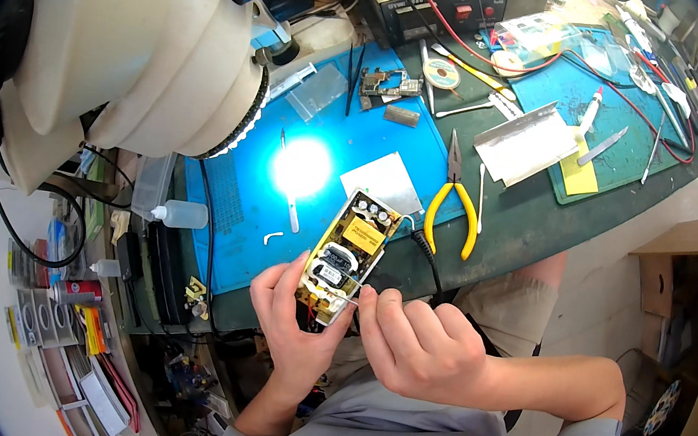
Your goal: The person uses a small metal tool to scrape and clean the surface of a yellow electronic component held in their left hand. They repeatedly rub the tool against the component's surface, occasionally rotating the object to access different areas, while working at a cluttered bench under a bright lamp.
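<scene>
My left hand (299,321) grips an open power supply circuit board (331,275) by its lower end, fingers on one long side and thumb on the other. The board is tilted at the mat's near edge and carries a yellow transformer, capacitors and white glue. My right hand (420,344) is closed in a pinch beside the board's right side. A thin metal tool (343,297) runs from its fingertips over the lower part of the board; its exact kind is too small to tell. A black cable (426,249) leads from the board's upper right.
A microscope (162,38) looms at left above a brightly lit spot on the blue mat (245,249). Yellow-handled pliers (453,205), a cotton swab (481,191) and a bent metal cover (526,142) lie right of the board. A dropper bottle (182,215) lies left.
</scene>
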